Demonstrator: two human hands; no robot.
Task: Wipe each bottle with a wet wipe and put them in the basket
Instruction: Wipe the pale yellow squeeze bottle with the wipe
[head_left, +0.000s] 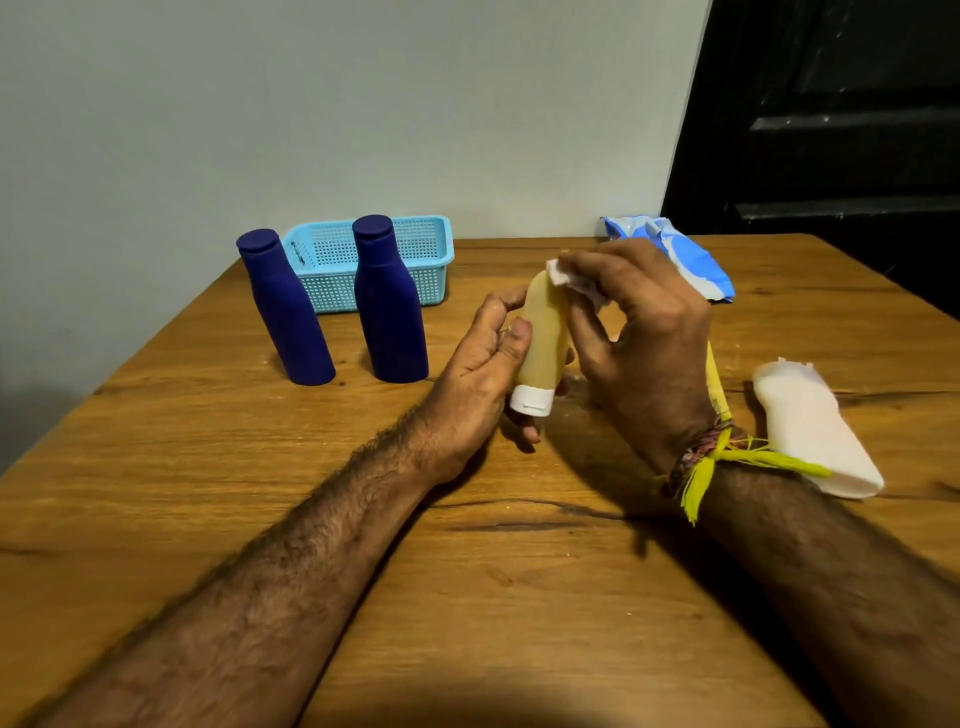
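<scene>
While the left hand (485, 364) grips the yellow bottle (543, 340) (white cap down) above the table (467, 597), the right hand (639, 332) pinches a wet wipe (563, 275) against it; two blue bottles (389, 301) stand before the basket (332, 254), wipes packet (696, 260) and white bottle (810, 426) alongside.

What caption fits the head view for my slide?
Left hand holds a yellow bottle while right hand rubs it with a wipe; basket beyond.

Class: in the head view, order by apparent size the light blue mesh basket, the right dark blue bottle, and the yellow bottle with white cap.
1. Light blue mesh basket
2. Right dark blue bottle
3. Yellow bottle with white cap, nearer the camera and partly covered by hands, so less certain.
</scene>
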